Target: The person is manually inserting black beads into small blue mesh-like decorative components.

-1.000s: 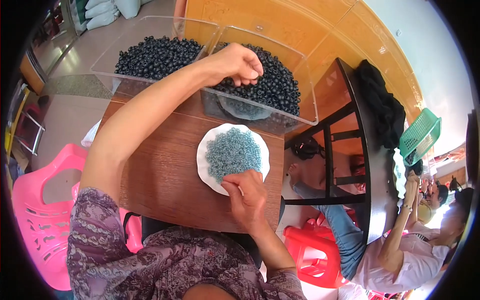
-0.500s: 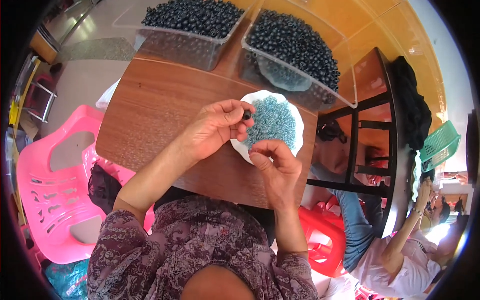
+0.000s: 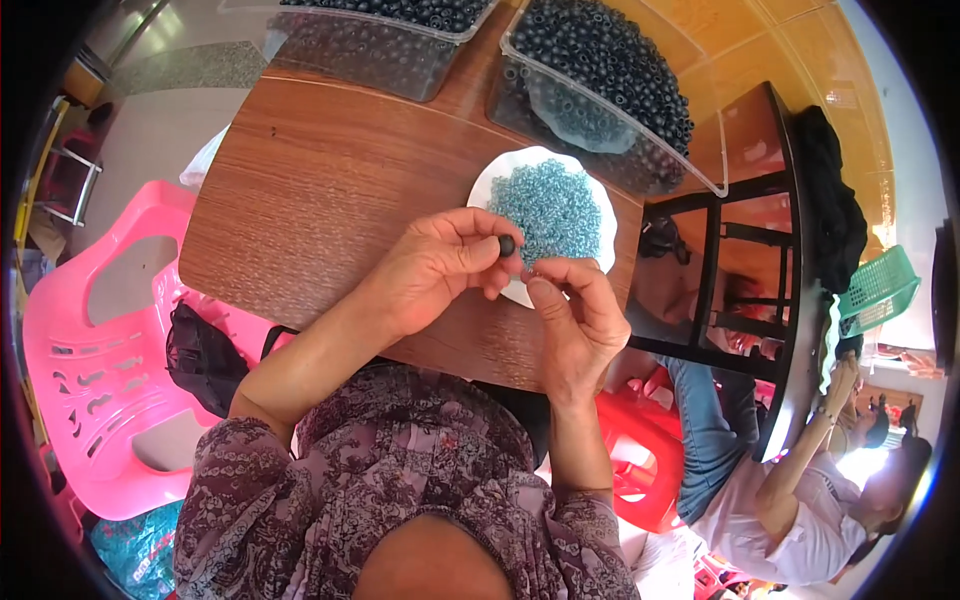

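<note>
Between the thumb and forefinger of my left hand (image 3: 425, 270) is a small round black bead-like piece (image 3: 507, 245). My right hand (image 3: 580, 330) is closed in a pinch close beside it, its fingertips near the left ones; what they hold, if anything, is too small to make out. Just beyond both hands lies a white scalloped plate (image 3: 482, 188), heaped with tiny clear blue-green pieces (image 3: 545, 210). The hands hover over its near edge.
Two clear plastic tubs of black ring-shaped pieces, a left tub (image 3: 370, 60) and a right tub (image 3: 520, 95), stand at the far side of the wooden table (image 3: 300, 190). A pink chair (image 3: 110, 330) is left; a dark-framed table (image 3: 785, 270) and another person (image 3: 780, 510) are right.
My hands have come closer together, and the right fingertips now sit beside the left ones. The black piece has turned slightly. The whole view has shifted a little.
</note>
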Demonstrator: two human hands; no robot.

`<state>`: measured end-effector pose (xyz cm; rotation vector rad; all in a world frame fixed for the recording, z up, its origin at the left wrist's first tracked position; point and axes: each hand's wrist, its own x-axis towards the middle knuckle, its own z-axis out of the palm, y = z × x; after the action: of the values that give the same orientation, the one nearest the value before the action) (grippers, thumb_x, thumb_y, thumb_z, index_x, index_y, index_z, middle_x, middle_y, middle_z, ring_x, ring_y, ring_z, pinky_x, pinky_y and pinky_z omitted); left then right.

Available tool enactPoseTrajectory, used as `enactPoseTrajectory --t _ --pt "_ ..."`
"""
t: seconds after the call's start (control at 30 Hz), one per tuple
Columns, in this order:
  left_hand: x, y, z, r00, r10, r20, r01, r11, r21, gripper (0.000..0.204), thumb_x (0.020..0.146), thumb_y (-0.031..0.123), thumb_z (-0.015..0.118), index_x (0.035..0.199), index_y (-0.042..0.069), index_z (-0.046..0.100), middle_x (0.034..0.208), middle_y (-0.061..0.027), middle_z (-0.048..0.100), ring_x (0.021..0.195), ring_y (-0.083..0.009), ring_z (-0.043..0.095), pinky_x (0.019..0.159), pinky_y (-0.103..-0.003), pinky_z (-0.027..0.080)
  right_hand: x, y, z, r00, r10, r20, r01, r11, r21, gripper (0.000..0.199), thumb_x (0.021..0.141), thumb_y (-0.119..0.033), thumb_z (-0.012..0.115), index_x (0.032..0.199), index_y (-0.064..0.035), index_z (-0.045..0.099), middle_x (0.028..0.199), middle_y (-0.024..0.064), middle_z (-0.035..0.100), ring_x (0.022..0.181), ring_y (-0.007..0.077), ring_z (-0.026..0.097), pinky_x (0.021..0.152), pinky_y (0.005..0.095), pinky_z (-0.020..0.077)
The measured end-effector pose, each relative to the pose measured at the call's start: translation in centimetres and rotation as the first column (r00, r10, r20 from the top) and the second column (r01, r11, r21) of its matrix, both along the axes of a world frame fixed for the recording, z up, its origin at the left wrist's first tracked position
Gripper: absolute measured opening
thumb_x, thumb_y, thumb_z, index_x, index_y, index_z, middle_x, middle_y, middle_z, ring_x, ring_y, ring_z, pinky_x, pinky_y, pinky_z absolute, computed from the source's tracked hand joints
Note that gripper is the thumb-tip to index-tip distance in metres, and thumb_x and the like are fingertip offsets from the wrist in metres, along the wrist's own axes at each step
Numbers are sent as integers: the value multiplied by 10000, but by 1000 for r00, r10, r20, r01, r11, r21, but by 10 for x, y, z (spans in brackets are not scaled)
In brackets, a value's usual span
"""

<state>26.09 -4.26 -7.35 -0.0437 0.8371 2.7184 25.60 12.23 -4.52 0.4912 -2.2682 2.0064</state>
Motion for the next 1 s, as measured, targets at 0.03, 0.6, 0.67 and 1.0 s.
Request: enactPoseTrajectory --t 0.03,0.6,0.67,1.0 --pt "1 1 -3 1000 -2 5 2 1000 4 226 896 94 562 1087 -27 571 881 -91 621 714 -148 580 679 -279 482 1 0 1 1000 -17 -9 16 1000 -4 162 757 89 656 897 15 624 824 43 571 737 115 512 686 228 418" --pt "16 5 -1 999 13 52 -12 1000 -5 184 904 71 546 1059 -25 565 873 -95 630 690 -127 595 607 -256 500 5 -2 -2 986 -45 -158 63 992 112 212 703 111 683 879 9 622 790 51 565 699 127 522 619 229 424" --pt "17 6 -3 999 2 48 -1 1000 -18 179 903 72 547 1055 -20 570 874 -89 630 697 -123 595 609 -254 500 7 -2 -1 986 -72 -151 90 990 113 205 699 110 686 866 8 624 784 54 569 698 135 524 620 232 426" --pt "22 17 -5 997 66 37 -62 994 -89 155 878 75 594 1016 7 613 877 -21 605 697 -87 530 660 -215 450 6 -5 -1 913 22 -408 92 962 257 194 689 103 679 850 10 625 790 59 605 746 145 543 663 240 435"
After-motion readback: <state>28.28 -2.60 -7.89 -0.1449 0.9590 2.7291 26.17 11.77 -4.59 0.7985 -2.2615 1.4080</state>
